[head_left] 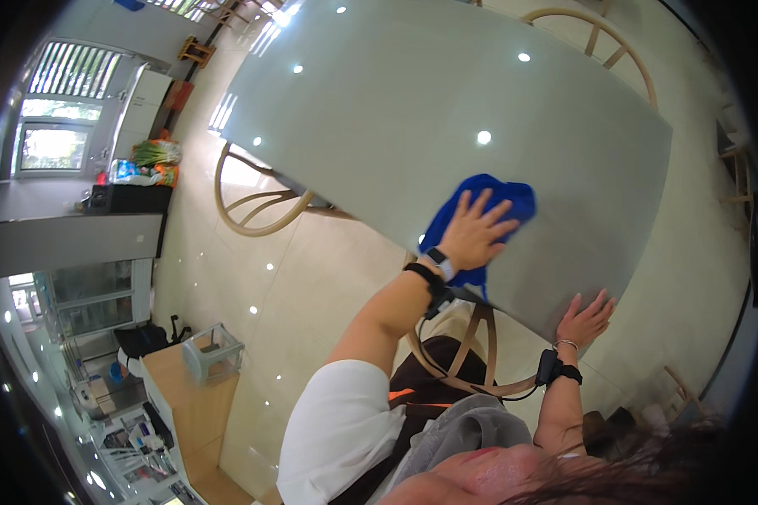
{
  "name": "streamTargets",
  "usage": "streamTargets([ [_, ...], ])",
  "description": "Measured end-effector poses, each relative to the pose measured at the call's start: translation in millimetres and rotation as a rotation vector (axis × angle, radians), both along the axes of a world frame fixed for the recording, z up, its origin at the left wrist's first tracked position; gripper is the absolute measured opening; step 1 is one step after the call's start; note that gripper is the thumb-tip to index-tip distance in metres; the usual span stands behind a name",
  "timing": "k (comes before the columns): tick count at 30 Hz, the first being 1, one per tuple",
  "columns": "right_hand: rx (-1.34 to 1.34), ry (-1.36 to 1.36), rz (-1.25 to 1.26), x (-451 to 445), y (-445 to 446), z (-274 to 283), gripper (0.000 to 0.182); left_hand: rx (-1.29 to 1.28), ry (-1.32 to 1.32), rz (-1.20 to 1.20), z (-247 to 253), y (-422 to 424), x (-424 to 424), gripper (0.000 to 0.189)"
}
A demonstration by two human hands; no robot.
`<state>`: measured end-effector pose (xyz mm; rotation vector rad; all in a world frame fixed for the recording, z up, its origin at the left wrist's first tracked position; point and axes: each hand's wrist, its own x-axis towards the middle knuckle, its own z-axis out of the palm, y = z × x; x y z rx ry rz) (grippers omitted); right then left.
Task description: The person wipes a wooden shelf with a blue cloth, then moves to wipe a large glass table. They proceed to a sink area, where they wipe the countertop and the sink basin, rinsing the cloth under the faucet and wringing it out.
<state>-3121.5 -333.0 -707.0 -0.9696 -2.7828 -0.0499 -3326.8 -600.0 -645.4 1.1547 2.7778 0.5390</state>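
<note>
My left hand [477,230] lies flat, palm down and fingers spread, on a blue cloth [518,196]. The cloth is spread under it near the close edge of a large grey glossy table [379,113], and one corner hangs over that edge. Part of the cloth is hidden beneath the palm. To the right, my right hand [584,319] rests at the table's near corner with its fingers apart and nothing in it. A watch and a black strap are on my left wrist; a bracelet and a strapped black device are on my right.
Wooden chairs with curved backs stand close in front of me [489,353], at the left edge [252,230] and at the far side [625,38]. A cable runs between my wrists. Farther left are a wooden counter [196,404] with a grey plastic stool [213,353] and bags with green vegetables [155,153].
</note>
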Motion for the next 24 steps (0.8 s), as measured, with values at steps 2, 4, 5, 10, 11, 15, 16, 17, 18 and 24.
streamTargets([
  [2, -0.020, 0.002, -0.039, -1, -1, 4, 0.063, -0.159, -0.023, 0.168, 11, -48, 2, 0.054],
  [4, -0.004, 0.007, -0.062, 3, 1, 6, 0.063, -0.199, 0.062, 0.347, -1, -96, -13, 0.055],
  [5, -0.001, 0.004, -0.049, 2, 0, 5, 0.063, -0.227, 0.055, 0.462, -6, -125, -17, 0.055],
  [10, -0.043, 0.009, -0.038, 0, 0, 1, 0.064, -0.311, -0.071, 0.688, -14, -170, -57, 0.063],
  [11, -0.055, 0.022, -0.027, 0, 1, 0, 0.064, -0.317, -0.096, 0.716, -13, -170, -65, 0.064],
  [15, -0.117, 0.209, -0.113, -16, -11, -6, 0.067, -0.307, -0.160, 0.782, -17, -194, -124, 0.067],
  [16, -0.159, 0.282, -0.054, -32, -23, 8, 0.068, -0.325, -0.170, 0.797, -21, -206, -142, 0.068],
  [17, -0.194, 0.357, -0.006, -51, -39, 26, 0.069, -0.320, -0.189, 0.805, -20, -211, -163, 0.068],
  [18, -0.211, 0.359, 0.045, -70, -58, 43, 0.069, -0.324, -0.196, 0.811, -17, -220, -179, 0.068],
  [24, -0.320, 0.372, 0.173, -216, -152, 56, 0.070, -0.342, -0.171, 0.775, -19, -287, -314, 0.068],
])
